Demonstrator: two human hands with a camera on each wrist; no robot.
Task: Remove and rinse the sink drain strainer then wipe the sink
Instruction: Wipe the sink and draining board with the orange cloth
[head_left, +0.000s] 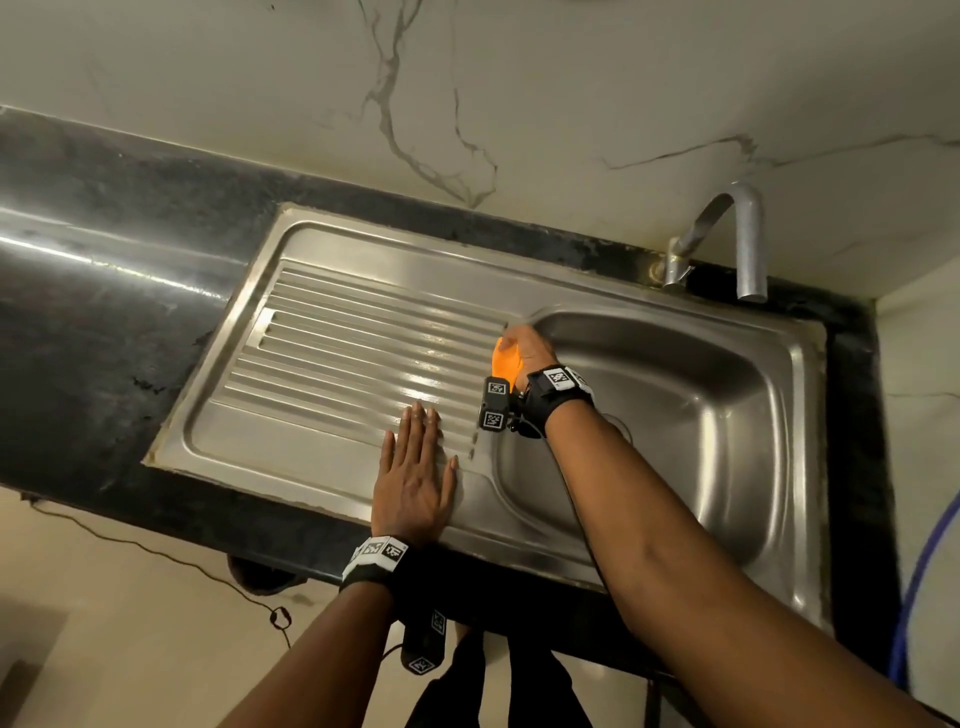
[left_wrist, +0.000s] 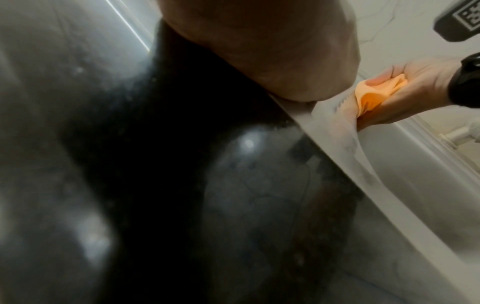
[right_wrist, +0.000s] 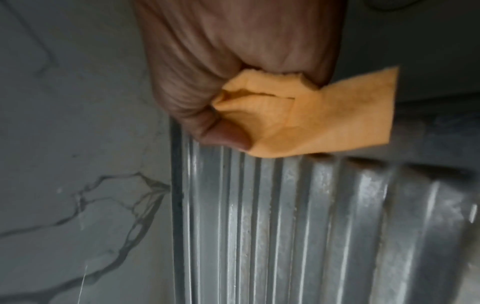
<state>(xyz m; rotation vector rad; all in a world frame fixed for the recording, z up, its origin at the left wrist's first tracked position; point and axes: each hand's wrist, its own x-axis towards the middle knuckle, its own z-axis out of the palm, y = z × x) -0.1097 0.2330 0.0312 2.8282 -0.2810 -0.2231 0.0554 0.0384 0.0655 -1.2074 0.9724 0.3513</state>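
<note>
Bracing flat on the near edge of the ribbed drainboard (head_left: 332, 358), the left hand (head_left: 415, 483) is steadying the body, fingers straight and holding nothing. Farther off, the right hand (head_left: 524, 348) is clamping one orange cloth (head_left: 505, 364) in its grip, wiping where drainboard meets the single sink (head_left: 727, 441). One tap (head_left: 727, 244) is standing behind. No strainer is showing.

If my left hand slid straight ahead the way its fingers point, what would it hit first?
Nothing stands in its way: the left hand would likely keep sliding over the drainboard ridges toward the sink's back rim.
</note>
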